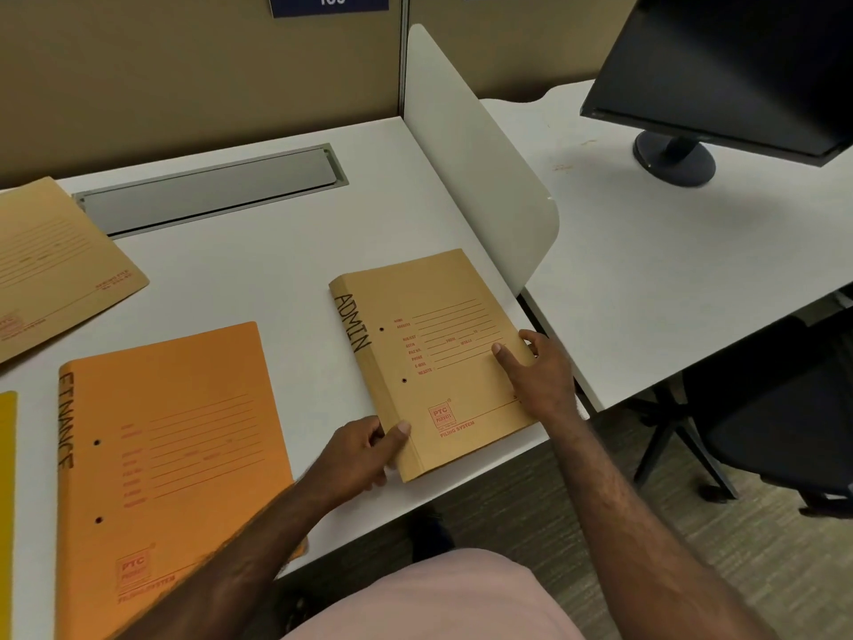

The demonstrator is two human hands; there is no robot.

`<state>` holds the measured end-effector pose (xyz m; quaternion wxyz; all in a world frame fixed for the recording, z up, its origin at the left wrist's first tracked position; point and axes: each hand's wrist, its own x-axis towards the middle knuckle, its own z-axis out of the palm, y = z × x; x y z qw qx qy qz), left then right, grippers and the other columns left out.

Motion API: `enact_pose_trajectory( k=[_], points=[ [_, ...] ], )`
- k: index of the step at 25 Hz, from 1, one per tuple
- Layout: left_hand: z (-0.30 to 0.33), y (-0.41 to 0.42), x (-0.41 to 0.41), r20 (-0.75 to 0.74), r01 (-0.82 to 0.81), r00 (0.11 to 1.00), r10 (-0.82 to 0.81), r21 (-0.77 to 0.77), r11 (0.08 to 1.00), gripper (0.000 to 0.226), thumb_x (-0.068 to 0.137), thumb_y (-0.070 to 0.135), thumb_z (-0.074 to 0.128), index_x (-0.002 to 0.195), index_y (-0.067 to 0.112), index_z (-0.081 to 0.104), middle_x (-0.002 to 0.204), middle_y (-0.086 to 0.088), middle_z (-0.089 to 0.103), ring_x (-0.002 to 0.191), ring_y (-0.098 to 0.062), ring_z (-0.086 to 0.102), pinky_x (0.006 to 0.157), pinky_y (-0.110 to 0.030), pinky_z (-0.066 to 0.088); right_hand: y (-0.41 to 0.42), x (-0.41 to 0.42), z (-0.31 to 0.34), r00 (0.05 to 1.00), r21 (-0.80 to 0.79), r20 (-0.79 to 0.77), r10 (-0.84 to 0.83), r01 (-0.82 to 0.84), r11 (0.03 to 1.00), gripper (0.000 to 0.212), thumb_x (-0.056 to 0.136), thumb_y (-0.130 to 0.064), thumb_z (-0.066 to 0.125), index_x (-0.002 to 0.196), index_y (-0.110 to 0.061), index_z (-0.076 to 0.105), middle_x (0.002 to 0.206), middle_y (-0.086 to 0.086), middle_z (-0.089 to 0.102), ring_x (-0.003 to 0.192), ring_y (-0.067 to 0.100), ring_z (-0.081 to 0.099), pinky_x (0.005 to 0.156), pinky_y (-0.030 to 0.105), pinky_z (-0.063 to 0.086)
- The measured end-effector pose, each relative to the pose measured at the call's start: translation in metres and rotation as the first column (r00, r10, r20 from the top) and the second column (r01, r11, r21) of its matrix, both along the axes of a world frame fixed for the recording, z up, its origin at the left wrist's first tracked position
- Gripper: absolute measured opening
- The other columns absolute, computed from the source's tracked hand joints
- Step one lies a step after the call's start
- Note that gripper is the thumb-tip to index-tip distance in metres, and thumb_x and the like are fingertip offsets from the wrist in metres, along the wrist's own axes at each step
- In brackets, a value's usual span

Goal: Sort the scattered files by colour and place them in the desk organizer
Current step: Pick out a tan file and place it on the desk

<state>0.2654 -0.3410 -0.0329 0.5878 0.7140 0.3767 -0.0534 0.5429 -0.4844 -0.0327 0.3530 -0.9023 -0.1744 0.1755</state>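
Observation:
A brown file marked ADMIN [434,362] lies flat near the desk's front right corner. My left hand [364,450] grips its near spine corner, thumb on top. My right hand [537,374] holds its right edge, fingers spread on the cover. An orange file marked FINANCE [166,459] lies to the left, partly under my left forearm. Another brown file [55,261] lies at the far left. A yellow file [7,501] shows as a sliver at the left border. No desk organizer is in view.
A white divider panel [475,164] stands upright right of the ADMIN file. Behind it is a second desk with a black monitor [720,67]. A grey cable tray lid [207,191] sits at the back. An office chair [784,436] stands at the right.

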Motion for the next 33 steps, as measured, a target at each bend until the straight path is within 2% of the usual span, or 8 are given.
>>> enact_pose_trajectory(
  k=[4,7,10,15,17,23,30,33],
  points=[
    [0.000,0.007,-0.002,-0.109,0.055,0.993,-0.033,0.202,0.978,0.062,0.091,0.077,0.053,0.082,0.017,0.066,0.071,0.001,0.074,0.056,-0.010,0.072,0.050,-0.022,0.054,0.001,-0.003,-0.007,0.999,-0.071,-0.008,0.037,-0.037,0.997,0.077,0.088,-0.068,0.073,0.150,-0.027,0.052,0.145,0.002,0.056,0.138,0.025,0.051,0.109,0.053,0.052],
    [0.004,0.008,-0.002,-0.160,0.099,0.986,-0.054,0.284,0.954,0.058,0.096,0.071,0.052,0.083,0.017,0.069,0.074,-0.002,0.075,0.063,-0.017,0.073,0.066,-0.038,0.063,0.001,-0.005,-0.006,0.999,-0.123,0.021,0.050,-0.047,0.991,0.081,0.088,-0.068,0.072,0.153,-0.023,0.050,0.146,0.004,0.053,0.140,0.026,0.048,0.111,0.052,0.049],
    [0.011,0.008,-0.008,-0.132,0.074,0.991,-0.031,0.337,0.939,0.055,0.098,0.065,0.055,0.087,0.014,0.072,0.074,-0.006,0.074,0.069,-0.021,0.073,0.074,-0.047,0.062,0.002,-0.012,-0.003,0.995,-0.178,0.074,0.069,-0.055,0.983,0.082,0.089,-0.068,0.071,0.153,-0.019,0.052,0.146,0.005,0.053,0.139,0.027,0.048,0.113,0.051,0.046],
    [0.020,0.003,-0.028,-0.036,0.019,0.999,-0.004,0.420,0.907,0.054,0.100,0.058,0.059,0.135,0.017,0.065,0.117,0.003,0.068,0.098,-0.011,0.065,0.080,-0.027,0.054,-0.002,-0.039,0.005,0.983,-0.239,0.149,0.109,-0.071,0.968,0.081,0.090,-0.066,0.071,0.153,-0.020,0.050,0.153,0.004,0.049,0.144,0.028,0.044,0.116,0.055,0.044],
    [0.022,0.000,-0.039,0.037,-0.027,0.999,0.012,0.444,0.896,0.058,0.100,0.056,0.061,0.144,0.018,0.058,0.131,0.000,0.064,0.111,-0.013,0.063,0.089,-0.029,0.053,-0.005,-0.054,0.009,0.968,-0.278,0.205,0.144,-0.083,0.957,0.080,0.092,-0.066,0.068,0.155,-0.022,0.047,0.161,0.006,0.043,0.150,0.028,0.038,0.120,0.057,0.039],
    [0.027,-0.007,-0.081,0.190,-0.132,0.981,0.037,0.518,0.845,0.065,0.101,0.055,0.060,0.155,0.021,0.047,0.153,0.002,0.053,0.140,-0.016,0.049,0.116,-0.038,0.043,-0.010,-0.107,0.029,0.925,-0.226,0.320,0.207,-0.138,0.964,0.074,0.096,-0.065,0.062,0.156,-0.025,0.045,0.165,0.005,0.037,0.154,0.025,0.030,0.123,0.055,0.029],
    [0.031,-0.010,-0.135,0.261,-0.179,0.965,0.038,0.543,0.820,0.064,0.102,0.053,0.059,0.157,0.023,0.044,0.157,0.004,0.049,0.146,-0.014,0.042,0.120,-0.033,0.034,-0.004,-0.185,0.039,0.870,-0.188,0.399,0.291,-0.233,0.954,0.067,0.100,-0.067,0.056,0.153,-0.026,0.048,0.165,0.005,0.037,0.154,0.024,0.029,0.124,0.051,0.027],
    [0.033,-0.009,-0.157,0.279,-0.204,0.960,0.036,0.601,0.773,0.063,0.102,0.049,0.062,0.156,0.019,0.046,0.157,-0.001,0.049,0.146,-0.017,0.042,0.121,-0.037,0.035,0.006,-0.213,0.036,0.837,-0.199,0.426,0.342,-0.283,0.938,0.066,0.099,-0.066,0.057,0.152,-0.027,0.048,0.164,0.005,0.037,0.153,0.025,0.030,0.123,0.054,0.031]
  ],
)
